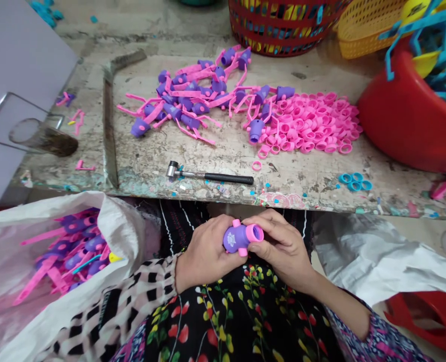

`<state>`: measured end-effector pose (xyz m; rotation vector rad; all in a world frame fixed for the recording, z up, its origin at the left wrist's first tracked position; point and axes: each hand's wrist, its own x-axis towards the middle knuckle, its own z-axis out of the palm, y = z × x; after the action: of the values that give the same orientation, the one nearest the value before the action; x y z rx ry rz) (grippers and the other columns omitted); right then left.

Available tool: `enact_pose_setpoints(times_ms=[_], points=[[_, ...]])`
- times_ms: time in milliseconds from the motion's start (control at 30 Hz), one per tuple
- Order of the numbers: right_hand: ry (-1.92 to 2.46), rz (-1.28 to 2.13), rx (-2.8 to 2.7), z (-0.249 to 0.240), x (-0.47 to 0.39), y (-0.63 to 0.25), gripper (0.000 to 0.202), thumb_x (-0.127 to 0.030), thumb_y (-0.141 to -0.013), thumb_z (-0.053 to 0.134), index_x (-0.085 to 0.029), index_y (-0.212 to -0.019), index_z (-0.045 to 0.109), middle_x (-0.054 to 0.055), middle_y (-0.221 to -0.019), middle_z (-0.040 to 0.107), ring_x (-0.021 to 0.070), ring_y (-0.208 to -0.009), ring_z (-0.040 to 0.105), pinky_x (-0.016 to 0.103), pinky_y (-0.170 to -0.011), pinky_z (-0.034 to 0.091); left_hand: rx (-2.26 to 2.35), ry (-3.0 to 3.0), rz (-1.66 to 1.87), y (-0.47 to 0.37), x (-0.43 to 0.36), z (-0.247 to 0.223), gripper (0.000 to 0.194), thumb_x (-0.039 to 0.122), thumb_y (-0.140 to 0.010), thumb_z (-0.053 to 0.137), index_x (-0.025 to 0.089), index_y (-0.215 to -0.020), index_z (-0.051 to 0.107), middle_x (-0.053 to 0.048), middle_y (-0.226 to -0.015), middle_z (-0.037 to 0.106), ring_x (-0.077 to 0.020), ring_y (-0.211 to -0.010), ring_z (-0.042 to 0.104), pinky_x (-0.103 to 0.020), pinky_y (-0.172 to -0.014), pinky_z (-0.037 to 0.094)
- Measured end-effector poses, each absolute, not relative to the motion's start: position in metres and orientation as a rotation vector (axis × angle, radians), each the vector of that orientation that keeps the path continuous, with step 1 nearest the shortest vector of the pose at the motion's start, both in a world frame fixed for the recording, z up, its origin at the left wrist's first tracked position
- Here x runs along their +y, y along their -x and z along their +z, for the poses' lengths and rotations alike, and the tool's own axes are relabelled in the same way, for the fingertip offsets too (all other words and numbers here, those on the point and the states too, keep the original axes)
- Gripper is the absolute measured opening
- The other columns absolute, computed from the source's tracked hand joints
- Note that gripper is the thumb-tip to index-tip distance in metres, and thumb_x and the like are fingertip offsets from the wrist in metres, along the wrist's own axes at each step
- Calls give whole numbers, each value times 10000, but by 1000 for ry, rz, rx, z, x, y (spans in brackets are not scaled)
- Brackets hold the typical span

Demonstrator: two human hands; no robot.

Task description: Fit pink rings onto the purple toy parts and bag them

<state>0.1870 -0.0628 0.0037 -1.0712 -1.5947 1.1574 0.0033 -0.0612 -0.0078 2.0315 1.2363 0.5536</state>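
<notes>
Over my lap, my left hand (pixel 212 247) is wrapped round a purple plastic part (pixel 235 238) with a white print on it. A pink ring (pixel 254 233) sits around its open right end, and the fingers of my right hand (pixel 283 246) close on that ring. Pink knobs stick out at the part's top and bottom. On the worktable ahead lie a pile of purple-and-pink pieces (pixel 185 95) and a heap of pink rings (pixel 313 123). A small hammer (pixel 211 176) with a black handle rests near the front edge.
A white sack (pixel 120 226) holding purple-and-pink pieces stands at the left. On the worktable (pixel 151 151) are a bent metal strip (pixel 110 120), a glass (pixel 41 137), blue rings (pixel 354 182), a red basin (pixel 384 110), a red basket (pixel 283 25) and a yellow basket (pixel 366 27).
</notes>
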Motion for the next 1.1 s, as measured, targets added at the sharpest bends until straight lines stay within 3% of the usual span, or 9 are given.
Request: enact_pose_setpoints(times_ms=[767, 1100], points=[[1023, 1061, -1683, 2, -64, -187, 299, -280, -867, 634, -307, -1165, 639, -10, -908, 635, 131, -827, 563, 228, -751, 479, 1317, -2074, 630, -7, -64, -5, 261, 401, -779, 608, 202, -874, 468, 9, -730, 572, -150, -616, 543, -271, -555, 402], [1058, 1105, -1625, -6, -65, -188, 310, -297, -862, 636, -317, -1171, 643, 13, -940, 601, 150, -872, 568, 261, -767, 479, 1288, -2188, 659, -4, -60, -10, 288, 394, -786, 619, 180, -947, 512, -18, -782, 587, -178, -685, 544, -311, -623, 428]])
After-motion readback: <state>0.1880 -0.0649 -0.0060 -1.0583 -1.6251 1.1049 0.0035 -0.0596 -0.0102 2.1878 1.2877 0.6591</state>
